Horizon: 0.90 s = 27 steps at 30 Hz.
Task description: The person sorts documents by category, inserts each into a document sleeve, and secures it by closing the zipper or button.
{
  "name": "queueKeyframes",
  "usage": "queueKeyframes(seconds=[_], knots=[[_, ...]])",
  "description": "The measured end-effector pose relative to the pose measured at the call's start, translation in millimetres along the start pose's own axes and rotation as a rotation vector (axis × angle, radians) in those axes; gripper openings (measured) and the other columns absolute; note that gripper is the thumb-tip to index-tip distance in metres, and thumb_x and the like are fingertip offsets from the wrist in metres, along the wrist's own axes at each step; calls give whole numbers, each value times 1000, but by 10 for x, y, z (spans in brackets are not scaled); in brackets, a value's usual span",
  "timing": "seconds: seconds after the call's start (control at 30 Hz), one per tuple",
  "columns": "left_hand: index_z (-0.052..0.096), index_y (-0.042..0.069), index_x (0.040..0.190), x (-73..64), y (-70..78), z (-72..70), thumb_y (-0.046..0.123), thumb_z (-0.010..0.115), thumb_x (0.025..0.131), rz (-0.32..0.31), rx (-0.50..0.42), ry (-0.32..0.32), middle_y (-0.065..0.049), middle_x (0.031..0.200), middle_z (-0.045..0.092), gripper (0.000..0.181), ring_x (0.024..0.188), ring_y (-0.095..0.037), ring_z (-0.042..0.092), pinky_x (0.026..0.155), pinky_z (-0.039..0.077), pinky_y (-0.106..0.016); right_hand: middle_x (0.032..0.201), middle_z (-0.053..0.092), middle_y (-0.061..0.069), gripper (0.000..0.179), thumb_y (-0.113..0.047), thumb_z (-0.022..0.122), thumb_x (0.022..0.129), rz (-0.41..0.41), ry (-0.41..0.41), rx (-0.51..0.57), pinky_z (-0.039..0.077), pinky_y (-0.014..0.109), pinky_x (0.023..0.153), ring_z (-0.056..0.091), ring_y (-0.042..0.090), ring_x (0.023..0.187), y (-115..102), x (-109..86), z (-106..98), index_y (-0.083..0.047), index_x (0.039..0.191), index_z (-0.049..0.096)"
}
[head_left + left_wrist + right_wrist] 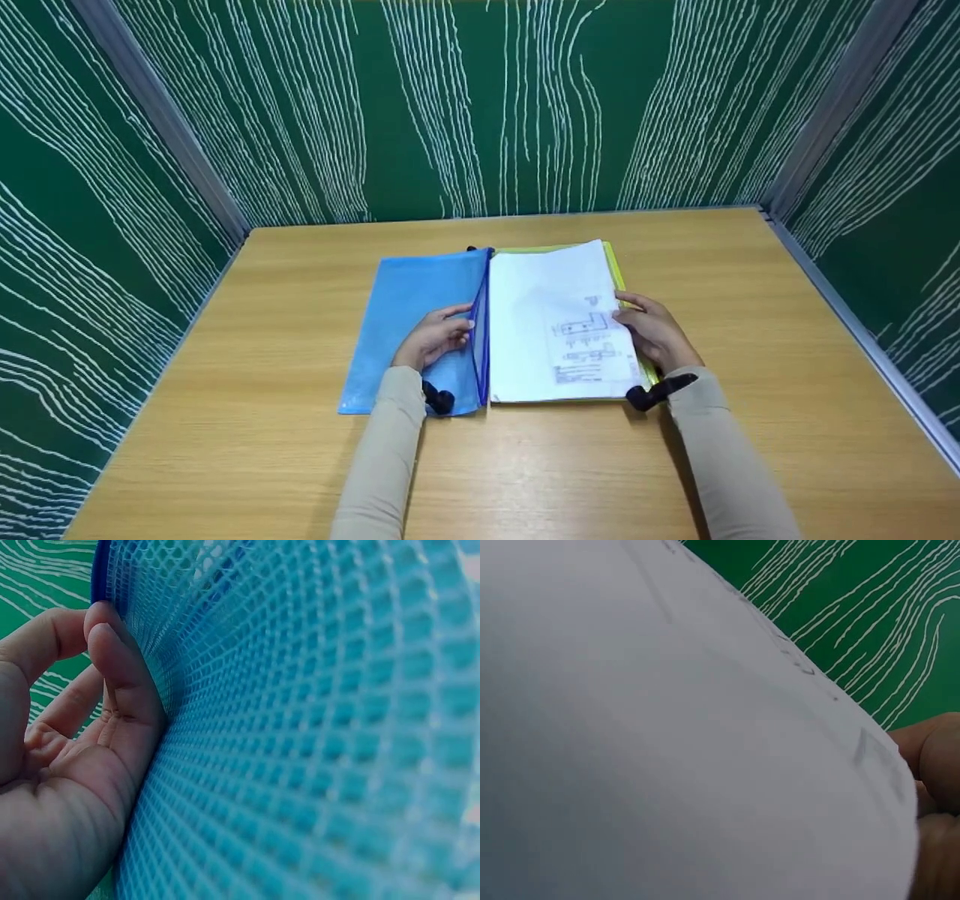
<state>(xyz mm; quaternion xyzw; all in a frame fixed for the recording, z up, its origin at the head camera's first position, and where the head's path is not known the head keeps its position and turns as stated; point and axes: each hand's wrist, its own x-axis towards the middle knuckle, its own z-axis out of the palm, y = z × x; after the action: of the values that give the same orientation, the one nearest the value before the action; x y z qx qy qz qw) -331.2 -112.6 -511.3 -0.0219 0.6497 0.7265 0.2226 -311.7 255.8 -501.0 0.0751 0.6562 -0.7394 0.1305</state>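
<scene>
A blue mesh zip pouch (405, 300) lies flat on the table, its dark blue edge facing right and gaping slightly. My left hand (436, 337) pinches that edge between thumb and fingers; the left wrist view shows the mesh (300, 720) beside the fingertips. Right of the pouch is a white paper sheet (540, 300) with a printed drawing, lying over a yellow-green folder (616, 266). At the sheet's right edge, my right hand (656, 330) grips the paper, thumb on top. In the right wrist view the bowed paper (705, 735) covers most of the fingers.
The wooden table (247, 360) extends around both items. Green panels (480, 112) with white wavy lines stand behind it and at both sides, with grey posts (817, 112) at the corners. A black strap (660, 391) is on the right wrist.
</scene>
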Motion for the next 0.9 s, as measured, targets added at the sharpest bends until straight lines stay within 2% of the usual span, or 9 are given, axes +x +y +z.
queueKeyframes(seconds=[0.13,0.4,0.57,0.8,0.9], knots=[[47,9,142,0,-4,9,2,62,89,-5,-4,7,-3,76,60,55,65,-9,57,63,49,-22,105,58,1,62,-1,53,95,8,4,-19,55,23,75,65,9,86,-14,-1,25,-4,151,27],[47,9,141,-6,5,17,4,63,89,-1,40,-6,-2,73,61,55,65,-10,57,64,49,-23,91,65,-5,61,-4,51,97,-14,-27,-34,55,21,67,66,7,78,-77,-35,54,-4,152,24],[47,9,142,-3,6,15,4,64,89,-12,59,-6,-2,72,62,55,66,-10,58,65,50,-23,89,67,-6,60,-5,50,98,5,-30,-12,56,23,66,68,8,77,-133,-29,70,-5,152,24],[46,8,142,-1,11,10,3,63,89,-15,51,-7,-2,72,63,56,66,-10,59,65,50,-22,93,63,-5,58,-5,50,98,-1,-24,-81,55,23,67,65,7,78,-154,-5,116,-4,151,26],[45,9,143,-3,7,7,4,63,89,-12,52,-13,-2,72,62,57,66,-10,58,65,50,-23,99,61,-2,58,-3,50,97,11,-26,-67,55,24,70,65,9,81,-147,-7,128,-5,151,27]])
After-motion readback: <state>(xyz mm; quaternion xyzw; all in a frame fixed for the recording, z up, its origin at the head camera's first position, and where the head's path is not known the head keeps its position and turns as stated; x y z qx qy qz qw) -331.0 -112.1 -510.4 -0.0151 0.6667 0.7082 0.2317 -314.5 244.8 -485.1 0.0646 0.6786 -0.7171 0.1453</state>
